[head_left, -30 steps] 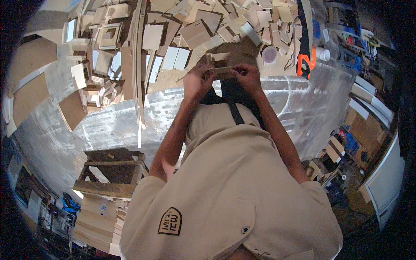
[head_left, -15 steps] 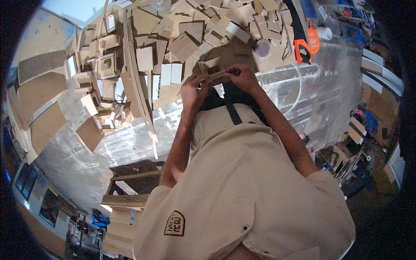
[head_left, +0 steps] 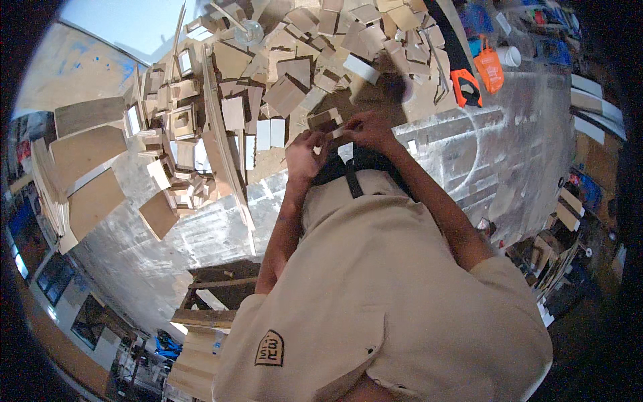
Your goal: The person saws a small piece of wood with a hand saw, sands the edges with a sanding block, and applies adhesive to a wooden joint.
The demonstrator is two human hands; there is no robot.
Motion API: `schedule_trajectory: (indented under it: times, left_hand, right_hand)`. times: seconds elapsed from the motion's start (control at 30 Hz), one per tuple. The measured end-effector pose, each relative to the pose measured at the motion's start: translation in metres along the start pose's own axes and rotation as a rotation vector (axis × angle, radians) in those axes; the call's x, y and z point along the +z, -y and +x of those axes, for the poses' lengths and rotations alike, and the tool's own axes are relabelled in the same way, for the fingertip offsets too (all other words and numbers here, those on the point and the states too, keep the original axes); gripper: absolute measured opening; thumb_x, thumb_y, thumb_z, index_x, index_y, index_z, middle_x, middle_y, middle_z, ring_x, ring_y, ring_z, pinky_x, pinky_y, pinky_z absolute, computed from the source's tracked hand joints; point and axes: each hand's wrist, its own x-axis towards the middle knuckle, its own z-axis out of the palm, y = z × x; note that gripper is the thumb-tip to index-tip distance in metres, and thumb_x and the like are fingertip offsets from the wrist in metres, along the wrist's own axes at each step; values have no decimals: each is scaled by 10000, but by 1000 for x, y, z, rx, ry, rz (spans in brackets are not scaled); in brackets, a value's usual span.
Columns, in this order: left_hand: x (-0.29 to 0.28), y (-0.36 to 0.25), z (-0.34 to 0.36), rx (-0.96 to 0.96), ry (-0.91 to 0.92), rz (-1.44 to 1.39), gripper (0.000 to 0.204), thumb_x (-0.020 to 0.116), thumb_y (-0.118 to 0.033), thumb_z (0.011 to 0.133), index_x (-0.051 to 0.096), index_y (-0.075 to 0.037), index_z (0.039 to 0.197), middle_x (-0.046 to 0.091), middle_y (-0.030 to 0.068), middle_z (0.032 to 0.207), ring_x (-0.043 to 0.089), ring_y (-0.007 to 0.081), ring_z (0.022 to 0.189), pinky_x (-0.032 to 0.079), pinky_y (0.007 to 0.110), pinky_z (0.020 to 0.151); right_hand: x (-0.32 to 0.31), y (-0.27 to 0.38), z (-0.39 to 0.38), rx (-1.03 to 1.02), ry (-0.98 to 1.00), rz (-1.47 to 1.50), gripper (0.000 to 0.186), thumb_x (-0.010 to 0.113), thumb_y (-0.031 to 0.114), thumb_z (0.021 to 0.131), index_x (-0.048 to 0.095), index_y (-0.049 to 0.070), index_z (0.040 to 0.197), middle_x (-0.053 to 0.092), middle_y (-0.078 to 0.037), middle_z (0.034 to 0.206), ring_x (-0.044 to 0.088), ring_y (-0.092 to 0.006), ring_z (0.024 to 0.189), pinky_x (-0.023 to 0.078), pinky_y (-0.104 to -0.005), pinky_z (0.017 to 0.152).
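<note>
My left hand (head_left: 307, 155) and my right hand (head_left: 370, 134) meet near my waist at the near edge of the work surface, both with closed fingers on a small, pale wooden strip (head_left: 335, 133) held between them. Just beyond my fingertips is a small brown block-like wooden piece (head_left: 323, 119); whether it is joined to the strip I cannot tell. Small cut boards (head_left: 284, 95) in tan and white lie heaped ahead of my hands. The underside of the held strip is hidden by my fingers.
A handsaw with an orange handle (head_left: 466, 86) lies at the right, near an orange item (head_left: 490, 71) and a white cup (head_left: 509, 56). A glass jar (head_left: 249, 33) stands at the back. Long strips (head_left: 224, 134) and panels (head_left: 90, 201) lie left; a wooden stool (head_left: 211, 315) stands lower left.
The view has turned, shifting the surroundings. My hands still grip the wooden piece; the strip between them has tilted, its right end higher, and my left hand has moved slightly lower in the picture.
</note>
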Motion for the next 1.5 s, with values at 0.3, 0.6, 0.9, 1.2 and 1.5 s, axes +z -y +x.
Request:
schedule_trajectory:
  times: [0.3, 0.6, 0.9, 1.2, 1.5]
  left_hand:
    - [-30, -46, -7, -341, -62, -568, 234, 819, -92, 727, 725, -21, 929, 712, 110, 867, 677, 156, 731, 516, 277, 607]
    - [-88, -39, -6, -459, -246, -1131, 185, 743, -103, 865, 676, 2, 1002, 662, 47, 803, 600, 103, 700, 501, 268, 673]
    - [-131, -39, -47, -310, -226, -1566, 324, 805, -144, 791, 662, -11, 1050, 690, 96, 967, 670, 212, 875, 535, 361, 804]
    - [-135, 4, -73, -398, -311, -1618, 361, 813, -103, 773, 663, -8, 1087, 704, 113, 990, 678, 228, 913, 545, 396, 846]
    - [-157, 11, -50, -414, -236, -1627, 440, 791, -181, 823, 633, 8, 1187, 704, 144, 1000, 687, 254, 908, 569, 417, 816]
  right_hand:
    - [-44, 59, -7, -231, 181, 439, 251, 763, 243, 836, 733, 30, 965, 703, -56, 791, 655, -128, 711, 518, -273, 665]
    - [-72, 144, 83, -456, -39, 285, 271, 749, 265, 853, 737, 52, 1021, 738, -89, 863, 669, -148, 703, 520, -279, 658]
    - [-57, 168, 261, -385, -267, -210, 280, 751, 359, 765, 752, 101, 874, 717, -133, 839, 698, -311, 794, 550, -428, 747]
    - [-54, 194, 259, -454, -309, -415, 183, 721, 284, 812, 744, 107, 854, 704, -136, 816, 684, -308, 758, 544, -435, 681]
    - [-42, 174, 263, -611, -434, -299, 101, 634, 158, 766, 682, 69, 765, 653, -176, 752, 651, -375, 725, 515, -492, 650]
